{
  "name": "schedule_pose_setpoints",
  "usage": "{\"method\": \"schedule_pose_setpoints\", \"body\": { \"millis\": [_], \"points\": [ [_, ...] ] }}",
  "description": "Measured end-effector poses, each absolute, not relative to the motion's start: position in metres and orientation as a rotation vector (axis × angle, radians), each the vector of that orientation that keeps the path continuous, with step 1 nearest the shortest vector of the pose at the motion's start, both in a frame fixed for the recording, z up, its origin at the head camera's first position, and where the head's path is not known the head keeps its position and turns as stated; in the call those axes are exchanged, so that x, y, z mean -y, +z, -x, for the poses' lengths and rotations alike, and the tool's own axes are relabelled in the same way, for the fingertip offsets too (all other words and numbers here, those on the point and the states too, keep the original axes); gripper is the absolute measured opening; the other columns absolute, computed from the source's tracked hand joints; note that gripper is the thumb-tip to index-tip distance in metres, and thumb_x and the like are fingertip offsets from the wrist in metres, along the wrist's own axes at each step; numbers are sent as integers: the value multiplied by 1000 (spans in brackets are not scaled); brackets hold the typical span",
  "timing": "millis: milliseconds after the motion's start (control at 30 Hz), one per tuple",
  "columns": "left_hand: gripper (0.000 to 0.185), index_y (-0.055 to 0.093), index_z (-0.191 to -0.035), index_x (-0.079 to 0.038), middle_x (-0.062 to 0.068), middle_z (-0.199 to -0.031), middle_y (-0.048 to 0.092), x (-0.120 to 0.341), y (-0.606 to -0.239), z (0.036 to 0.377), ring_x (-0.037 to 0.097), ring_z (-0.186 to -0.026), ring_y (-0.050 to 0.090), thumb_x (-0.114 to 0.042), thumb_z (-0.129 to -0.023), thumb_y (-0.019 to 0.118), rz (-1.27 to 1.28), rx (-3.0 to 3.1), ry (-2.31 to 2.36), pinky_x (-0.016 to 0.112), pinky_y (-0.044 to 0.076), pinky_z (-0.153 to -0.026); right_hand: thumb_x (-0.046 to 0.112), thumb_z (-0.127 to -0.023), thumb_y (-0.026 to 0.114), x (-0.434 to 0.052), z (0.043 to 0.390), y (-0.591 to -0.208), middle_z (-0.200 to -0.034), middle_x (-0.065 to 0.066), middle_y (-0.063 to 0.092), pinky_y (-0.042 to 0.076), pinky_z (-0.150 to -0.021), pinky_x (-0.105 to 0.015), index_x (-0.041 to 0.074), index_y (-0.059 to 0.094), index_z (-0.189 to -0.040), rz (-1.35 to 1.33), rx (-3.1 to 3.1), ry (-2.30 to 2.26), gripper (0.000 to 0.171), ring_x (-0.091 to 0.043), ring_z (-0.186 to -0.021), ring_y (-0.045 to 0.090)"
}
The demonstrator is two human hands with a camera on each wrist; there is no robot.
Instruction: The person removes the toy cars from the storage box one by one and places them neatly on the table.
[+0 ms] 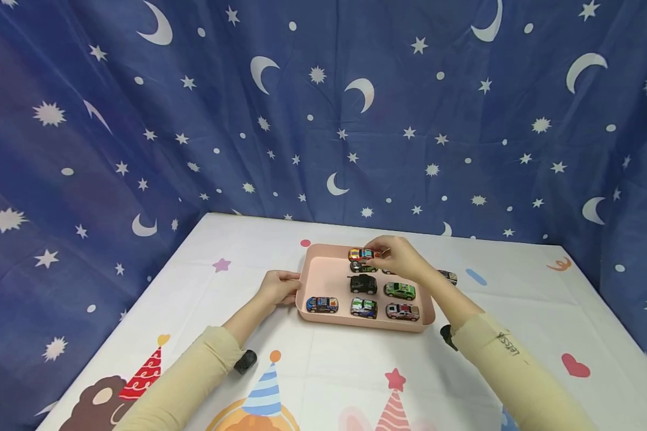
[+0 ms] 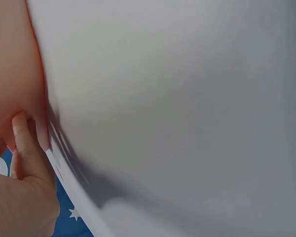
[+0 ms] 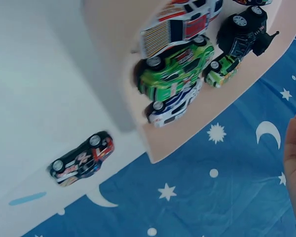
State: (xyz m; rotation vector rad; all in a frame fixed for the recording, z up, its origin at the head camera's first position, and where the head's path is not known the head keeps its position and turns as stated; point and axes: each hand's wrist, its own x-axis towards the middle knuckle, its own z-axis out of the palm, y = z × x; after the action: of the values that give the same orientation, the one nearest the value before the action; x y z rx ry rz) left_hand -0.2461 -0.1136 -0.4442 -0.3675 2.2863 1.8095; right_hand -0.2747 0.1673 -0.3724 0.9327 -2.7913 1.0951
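My left hand [image 1: 276, 288] grips the left wall of a shallow pink tray [image 1: 323, 269]; in the left wrist view its fingers lie against the pink wall. Over the tray's back edge my right hand [image 1: 401, 258] pinches a red and yellow toy car [image 1: 360, 254]. Right below that car sits a black and green toy car [image 1: 362, 267]. Also in the tray are a black toy vehicle [image 1: 363, 284], a green car [image 1: 399, 291], a blue car [image 1: 322, 304], a white and green car [image 1: 363, 308] and a white and red car [image 1: 402, 312]. A blue and white car [image 3: 175, 107] is mostly hidden behind my right hand in the head view.
Outside the tray, a dark toy car [image 3: 82, 159] lies on the white printed tablecloth [image 1: 313, 371], partly behind my right forearm in the head view. A blue curtain [image 1: 313, 149] with moons and stars hangs behind the table. Black devices [image 1: 245, 361] show at both wrists.
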Motion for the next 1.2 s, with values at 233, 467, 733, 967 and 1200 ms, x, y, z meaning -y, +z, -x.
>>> {"method": "schedule_pose_setpoints", "body": {
  "millis": [233,467,733,967,1200],
  "points": [
    [32,63,-114,6,15,-88,70,116,-443,246,5,-59,60,-1,-83,60,350,-2271,1826,19,57,-55,6,-83,68,-189,259,-371,-107,-19,66,58,-83,-38,-4,64,-112,-910,2786,1046,30,-31,-97,63],
    [33,62,-116,5,15,-87,70,113,-440,245,3,-56,59,-2,-84,59,349,-2280,1805,18,57,-54,6,-84,68,-218,248,-373,-108,-18,65,57,-82,-41,-4,63,-114,-835,2812,998,32,-31,-96,63],
    [32,63,-115,4,16,-90,70,115,-443,245,4,-59,59,-2,-84,60,370,-2279,1811,18,57,-55,5,-83,68,-241,240,-375,-105,-21,66,58,-79,-42,-6,63,-111,-845,2791,942,30,-33,-93,63],
    [32,62,-116,5,15,-90,70,112,-444,246,4,-59,59,-2,-84,60,342,-2281,1800,16,56,-53,5,-81,70,-272,229,-384,-101,-14,68,58,-74,-28,-1,66,-108,-740,2804,923,28,-20,-88,64],
    [31,62,-115,6,16,-91,70,114,-445,245,5,-60,60,-2,-84,61,355,-2287,1812,20,58,-56,8,-80,73,-292,230,-396,-98,-13,69,57,-69,-22,-1,67,-105,-709,2808,903,27,-4,-82,60]
  ]
}}
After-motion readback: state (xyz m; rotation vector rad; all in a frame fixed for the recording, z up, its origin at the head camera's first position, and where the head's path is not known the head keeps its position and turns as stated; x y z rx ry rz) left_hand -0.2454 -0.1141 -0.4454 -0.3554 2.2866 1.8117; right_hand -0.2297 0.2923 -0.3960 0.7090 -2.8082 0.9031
